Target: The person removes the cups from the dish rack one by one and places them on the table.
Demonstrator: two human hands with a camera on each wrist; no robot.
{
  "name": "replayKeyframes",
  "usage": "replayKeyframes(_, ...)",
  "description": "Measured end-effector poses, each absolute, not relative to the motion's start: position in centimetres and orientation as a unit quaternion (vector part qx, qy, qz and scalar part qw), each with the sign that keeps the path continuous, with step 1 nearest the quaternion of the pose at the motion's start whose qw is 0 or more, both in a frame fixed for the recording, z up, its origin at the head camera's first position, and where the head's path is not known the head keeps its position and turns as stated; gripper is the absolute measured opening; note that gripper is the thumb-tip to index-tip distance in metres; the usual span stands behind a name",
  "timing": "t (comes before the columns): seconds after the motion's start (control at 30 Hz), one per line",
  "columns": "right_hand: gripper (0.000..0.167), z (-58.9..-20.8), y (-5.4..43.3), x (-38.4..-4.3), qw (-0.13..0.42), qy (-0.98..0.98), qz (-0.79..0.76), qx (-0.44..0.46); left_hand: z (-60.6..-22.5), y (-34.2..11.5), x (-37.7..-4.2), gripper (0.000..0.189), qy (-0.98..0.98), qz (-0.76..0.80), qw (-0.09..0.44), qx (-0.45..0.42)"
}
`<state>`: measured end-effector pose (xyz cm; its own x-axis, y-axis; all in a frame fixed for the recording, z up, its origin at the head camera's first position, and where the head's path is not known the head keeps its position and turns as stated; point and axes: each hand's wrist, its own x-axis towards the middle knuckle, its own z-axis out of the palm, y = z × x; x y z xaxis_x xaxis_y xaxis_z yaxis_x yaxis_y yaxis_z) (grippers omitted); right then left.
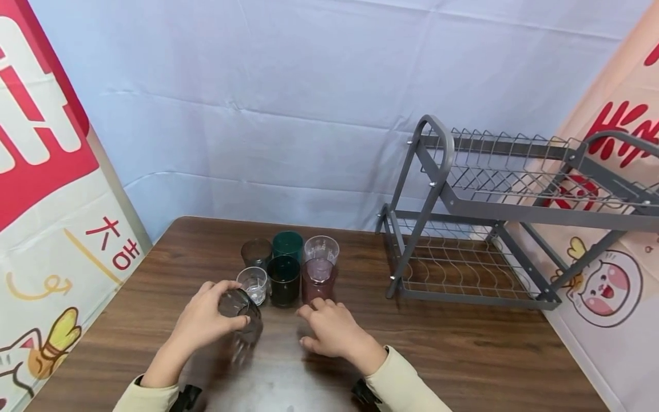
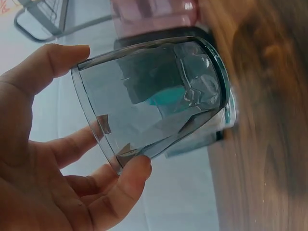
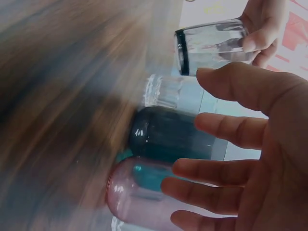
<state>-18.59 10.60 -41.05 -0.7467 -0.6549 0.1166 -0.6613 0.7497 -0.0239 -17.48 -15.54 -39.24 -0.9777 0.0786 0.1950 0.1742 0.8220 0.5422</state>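
My left hand (image 1: 206, 317) grips a smoky grey drinking glass (image 2: 144, 91) near its rim, thumb on one side and fingers on the other. The glass is tilted, and its base appears just off the table. My right hand (image 1: 332, 332) holds nothing; its fingers are spread and relaxed in front of the pink glass (image 1: 318, 280). Whether a fingertip touches that glass, I cannot tell. Grouped beyond the hands are a small clear glass (image 1: 253, 283), a dark glass (image 1: 284, 286), a greyish-brown glass (image 1: 255, 252), a teal glass (image 1: 288, 243) and a taller clear glass (image 1: 322, 246).
A grey two-tier metal dish rack (image 1: 437, 197) stands on the right side of the wooden table (image 1: 463, 349). Behind it hangs a pale blue cloth (image 1: 288, 114). Printed panels flank the table on the left (image 1: 46, 240) and the right (image 1: 612, 297).
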Motion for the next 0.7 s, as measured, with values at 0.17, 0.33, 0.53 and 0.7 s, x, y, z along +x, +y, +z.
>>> replayKeyframes(0.17,0.045,-40.8,9.8,-18.8,0.047,-0.929,0.042,0.364,-39.2,-16.5,-18.4,0.064,-0.955,-0.279,0.080,-0.063)
replayKeyframes(0.33,0.045,-40.7,8.9,-18.9,0.045,-0.926,0.043,0.371,-39.3,-17.3,-19.4,0.063,-0.958,-0.268,0.086,-0.063)
replayKeyframes(0.53,0.046,-40.6,7.9,-19.0,0.045,-0.924,0.036,0.377,-39.5,-18.3,-20.7,0.063,-0.960,-0.261,0.084,-0.054)
replayKeyframes(0.7,0.045,-40.5,7.1,-19.1,0.045,-0.923,0.028,0.381,-39.4,-18.8,-21.7,0.064,-0.962,-0.256,0.079,-0.044)
